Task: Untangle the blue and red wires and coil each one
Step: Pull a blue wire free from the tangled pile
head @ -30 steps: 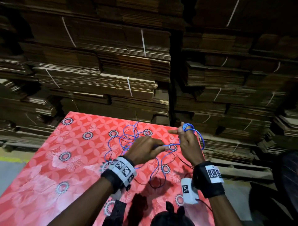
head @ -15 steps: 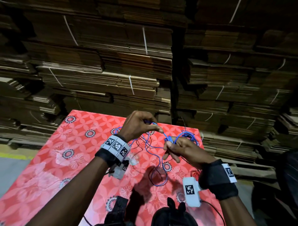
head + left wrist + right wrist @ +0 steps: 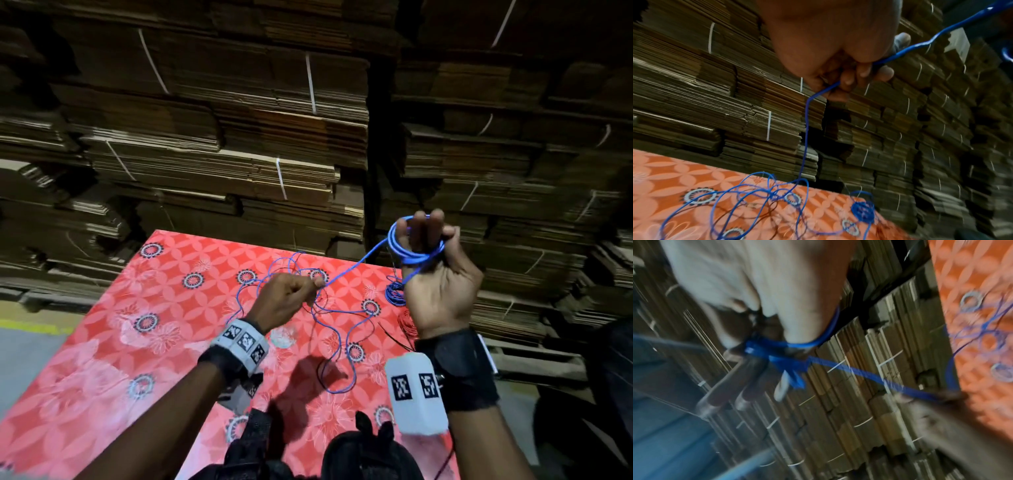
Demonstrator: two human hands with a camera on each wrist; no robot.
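Around my right hand (image 3: 442, 287) the blue wire (image 3: 346, 274) is wound in several loops, circling the raised fingers (image 3: 428, 226), which stand nearly straight with the palm turned toward me. From that coil one taut strand runs down and left to my left hand (image 3: 287, 301), whose curled fingers and thumb pinch it; the left wrist view shows the wire passing through that grip (image 3: 838, 84) and dropping to the desk (image 3: 102, 342). Below and beyond my left hand the rest of the blue wire lies in loose, crossing loops on the red flowered cloth, reaching from the far edge back toward me between the two hands. Just beneath my right hand, near the desk's right edge, a small dark-blue bundle (image 3: 394, 294) sits on the cloth, and beside it, nearer my right wrist, I see the red wire (image 3: 407, 325) in a small cluster; how it is wound I cannot tell. Thin dark strands lie mixed among the blue loops. Past both hands rise stacks of flattened cardboard (image 3: 239, 137) tied with white straps.
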